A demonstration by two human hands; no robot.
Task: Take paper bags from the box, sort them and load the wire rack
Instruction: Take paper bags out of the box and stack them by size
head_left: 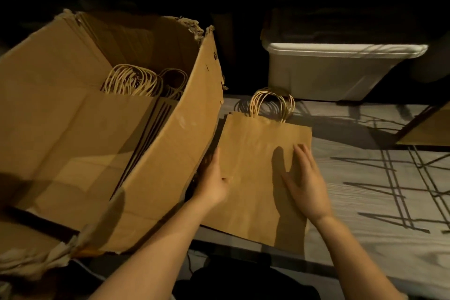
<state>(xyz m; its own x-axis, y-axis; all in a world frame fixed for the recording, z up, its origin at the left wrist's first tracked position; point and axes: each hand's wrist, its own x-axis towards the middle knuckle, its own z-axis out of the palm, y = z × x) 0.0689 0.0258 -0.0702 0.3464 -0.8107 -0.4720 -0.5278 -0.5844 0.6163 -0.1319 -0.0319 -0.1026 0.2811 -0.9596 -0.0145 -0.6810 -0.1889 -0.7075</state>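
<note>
Right hand [306, 182] lies flat on the top paper bag [253, 153], fingers straight and a little spread, forearm reaching in from below. Left hand [214, 182] rests against the left edge of this bag, fingers straight and thumb on top. The bag lies flat on the desk [365, 178], just beside the cardboard box [158, 153], where more bags [131, 80] stand.

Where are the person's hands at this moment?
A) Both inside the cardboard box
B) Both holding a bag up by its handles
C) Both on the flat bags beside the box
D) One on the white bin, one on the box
C: the left hand rests against the left edge of the bags and the right hand lies flat on top of them, just right of the box.
</note>
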